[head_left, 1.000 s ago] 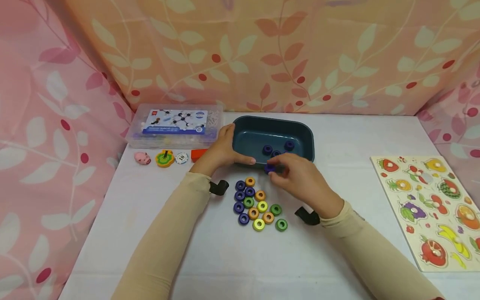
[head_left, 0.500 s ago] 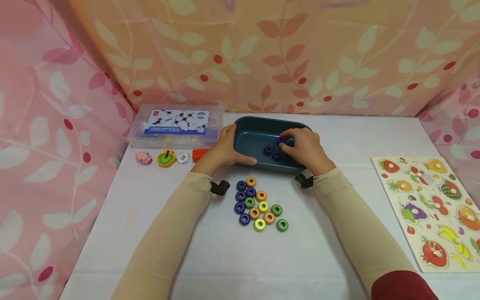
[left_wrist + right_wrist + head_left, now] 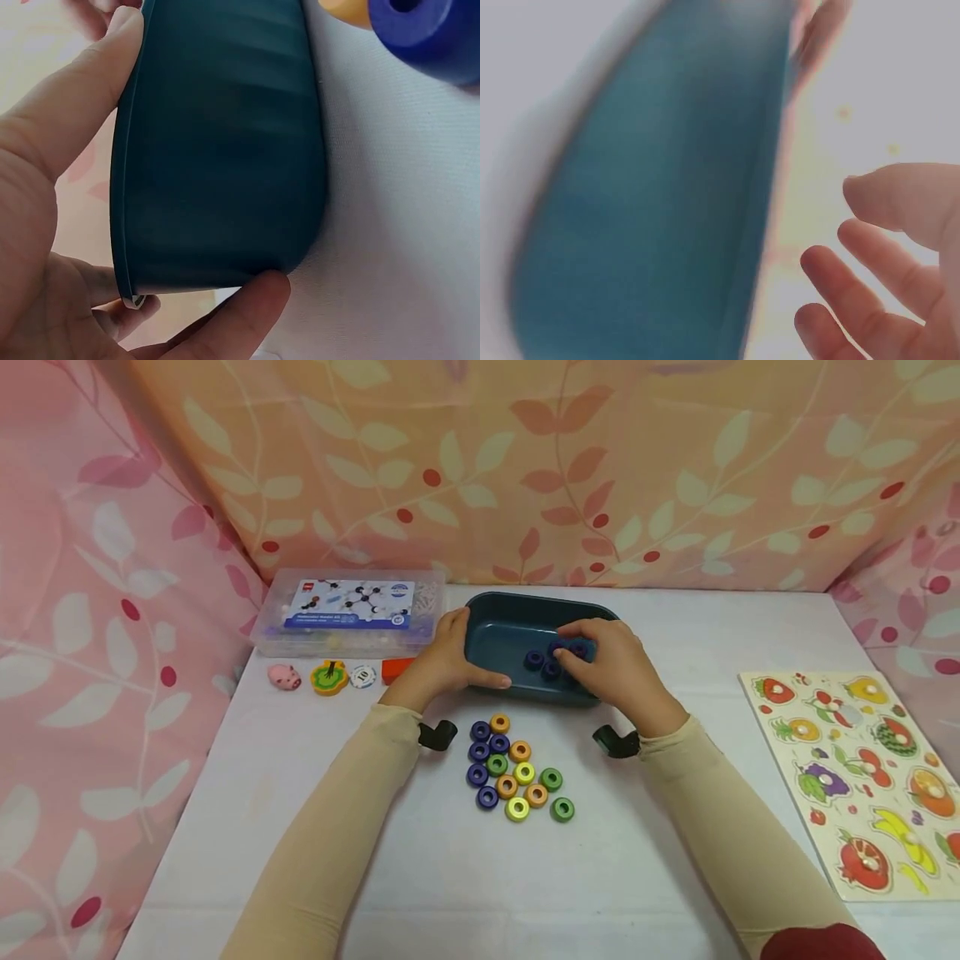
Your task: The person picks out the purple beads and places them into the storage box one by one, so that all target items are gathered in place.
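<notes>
A dark teal plastic tray (image 3: pixel 510 647) stands on the white table with several purple rings (image 3: pixel 533 660) inside, towards its right half. My left hand (image 3: pixel 448 662) grips the tray's left end; in the left wrist view the thumb (image 3: pixel 90 82) lies along the rim and fingers reach round the end wall. Over the tray's right side is my right hand (image 3: pixel 609 662), its fingertips close to the purple rings. The right wrist view shows its thumb (image 3: pixel 900 196) and fingers apart, nothing between them. Several loose purple, orange, green and yellow rings (image 3: pixel 524 773) lie in front of the tray.
A clear plastic kit box (image 3: pixel 351 612) stands at the back left. Before it sit a pink pig figure (image 3: pixel 284 677), a tree-shaped piece (image 3: pixel 329 677), a white chip (image 3: pixel 362 676) and a red block (image 3: pixel 397 670). A fruit puzzle board (image 3: pixel 855 785) lies at the right.
My right hand has carried a purple ring from the tray's front rim into the tray and let it go there, then eased back slightly. My left hand stays on the tray.
</notes>
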Motion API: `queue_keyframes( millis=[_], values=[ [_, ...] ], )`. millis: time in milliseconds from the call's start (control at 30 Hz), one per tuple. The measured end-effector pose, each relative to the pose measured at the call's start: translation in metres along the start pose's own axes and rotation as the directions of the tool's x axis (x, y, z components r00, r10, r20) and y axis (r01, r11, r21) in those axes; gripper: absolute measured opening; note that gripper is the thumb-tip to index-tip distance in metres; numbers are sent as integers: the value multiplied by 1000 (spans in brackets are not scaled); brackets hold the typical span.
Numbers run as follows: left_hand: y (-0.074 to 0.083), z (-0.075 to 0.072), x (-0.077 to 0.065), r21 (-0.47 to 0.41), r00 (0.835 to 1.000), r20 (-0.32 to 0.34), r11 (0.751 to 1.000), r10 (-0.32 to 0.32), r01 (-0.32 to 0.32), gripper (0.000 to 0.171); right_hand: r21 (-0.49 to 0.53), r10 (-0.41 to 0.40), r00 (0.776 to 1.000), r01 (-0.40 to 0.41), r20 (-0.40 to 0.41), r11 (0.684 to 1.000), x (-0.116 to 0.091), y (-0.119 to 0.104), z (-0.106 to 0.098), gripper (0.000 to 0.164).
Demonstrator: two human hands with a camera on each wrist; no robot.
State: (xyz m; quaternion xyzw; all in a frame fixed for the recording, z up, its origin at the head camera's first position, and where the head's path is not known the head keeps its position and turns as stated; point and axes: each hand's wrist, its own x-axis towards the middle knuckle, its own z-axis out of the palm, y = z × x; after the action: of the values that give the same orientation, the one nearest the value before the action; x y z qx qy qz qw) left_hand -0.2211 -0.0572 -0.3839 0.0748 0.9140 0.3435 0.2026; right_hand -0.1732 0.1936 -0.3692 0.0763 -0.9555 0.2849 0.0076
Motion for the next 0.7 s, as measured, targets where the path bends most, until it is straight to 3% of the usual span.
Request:
queue_keyframes(
  millis=[200,400,533,700],
  values=[
    [-1,-1,0,4,1000,-4,1000,15,-15,137,56,-200,976,196,89,979,-52,-36,16,27],
    [0,-3,-1,-9,1000,-9,1000,9,-9,137,-9,-383,900,393,208,919,-95,-60,48,17],
    [1,-3,-1,-2,1000,-15,1000,12,-12,138,-83,-483,844,512,233,855,-107,-66,68,14],
    [0,-2,0,-3,1000,-3,1000,15,-15,137,-96,-532,808,568,253,817,-113,-67,83,13]
  ],
)
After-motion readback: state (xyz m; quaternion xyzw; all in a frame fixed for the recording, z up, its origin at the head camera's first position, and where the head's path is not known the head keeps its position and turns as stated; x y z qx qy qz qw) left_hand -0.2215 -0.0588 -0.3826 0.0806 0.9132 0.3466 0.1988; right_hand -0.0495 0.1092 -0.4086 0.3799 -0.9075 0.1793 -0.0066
